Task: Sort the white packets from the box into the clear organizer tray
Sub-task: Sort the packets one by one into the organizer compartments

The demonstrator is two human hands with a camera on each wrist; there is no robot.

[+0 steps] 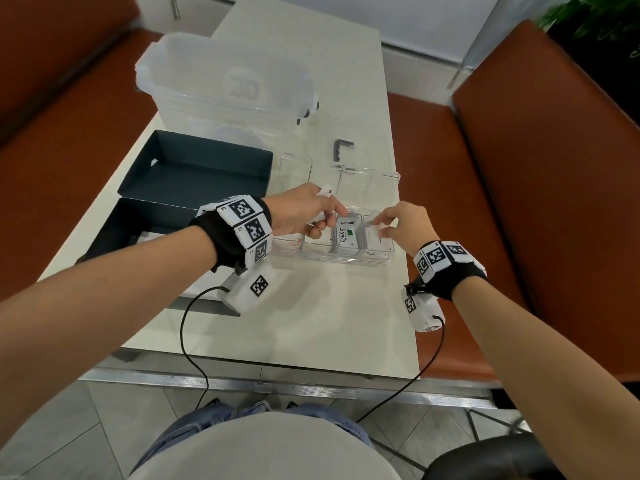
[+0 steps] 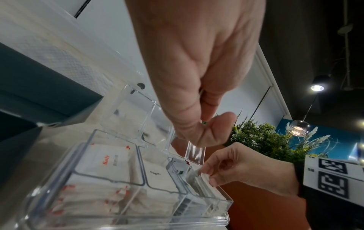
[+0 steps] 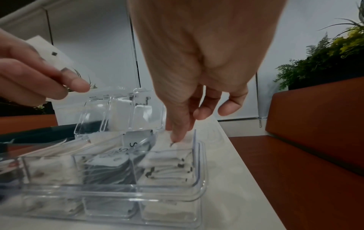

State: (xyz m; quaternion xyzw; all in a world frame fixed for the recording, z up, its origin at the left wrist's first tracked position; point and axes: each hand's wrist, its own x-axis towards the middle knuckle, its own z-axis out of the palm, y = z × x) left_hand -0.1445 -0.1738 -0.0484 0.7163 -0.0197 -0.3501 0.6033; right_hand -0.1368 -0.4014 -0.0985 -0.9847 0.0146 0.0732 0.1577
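The clear organizer tray (image 1: 346,259) lies mid-table with its lid (image 1: 367,183) raised at the back. Its compartments hold red-printed Salt packets (image 2: 110,161), Sugar packets (image 2: 155,172), grey Stevia packets (image 1: 343,235) and white packets (image 3: 169,165) at the far right. My left hand (image 1: 322,220) hovers over the tray's left half and grips a white packet (image 1: 325,192), also seen in the right wrist view (image 3: 49,51). My right hand (image 1: 381,226) pinches the top edge of a white packet (image 2: 202,177) in the rightmost compartment. The dark box (image 1: 114,233) is partly hidden behind my left forearm.
An empty dark box half (image 1: 194,174) lies behind the box. A large clear plastic bin (image 1: 225,81) stands at the back of the table. A small black angled tool (image 1: 341,148) lies behind the tray. Brown benches (image 1: 554,202) flank the table.
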